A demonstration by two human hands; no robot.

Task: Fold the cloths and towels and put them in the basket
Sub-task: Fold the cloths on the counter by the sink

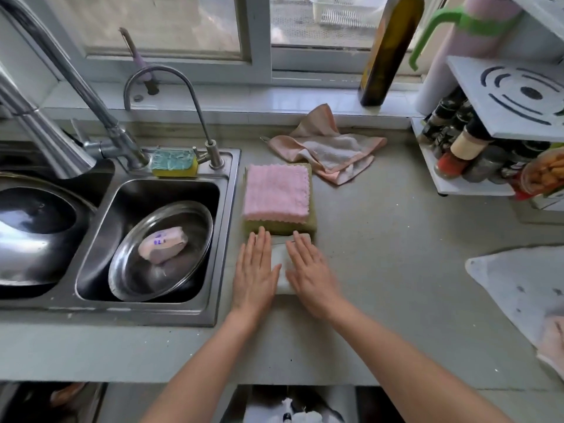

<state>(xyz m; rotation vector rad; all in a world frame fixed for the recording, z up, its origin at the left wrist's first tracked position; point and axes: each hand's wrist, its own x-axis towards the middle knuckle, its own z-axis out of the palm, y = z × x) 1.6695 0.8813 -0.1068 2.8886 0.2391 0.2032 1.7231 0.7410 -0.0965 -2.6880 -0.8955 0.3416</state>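
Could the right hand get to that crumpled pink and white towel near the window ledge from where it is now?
Probably yes. The right hand lies flat on a folded white cloth, and the crumpled pink and white towel lies farther back on bare grey countertop. Nothing stands between them; the stacked pink cloth sits off to the left.

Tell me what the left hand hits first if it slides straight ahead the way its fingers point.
The left hand lies flat on the white cloth, fingers pointing away. Straight ahead, its fingertips would likely first meet the near edge of the green cloth under the folded pink cloth.
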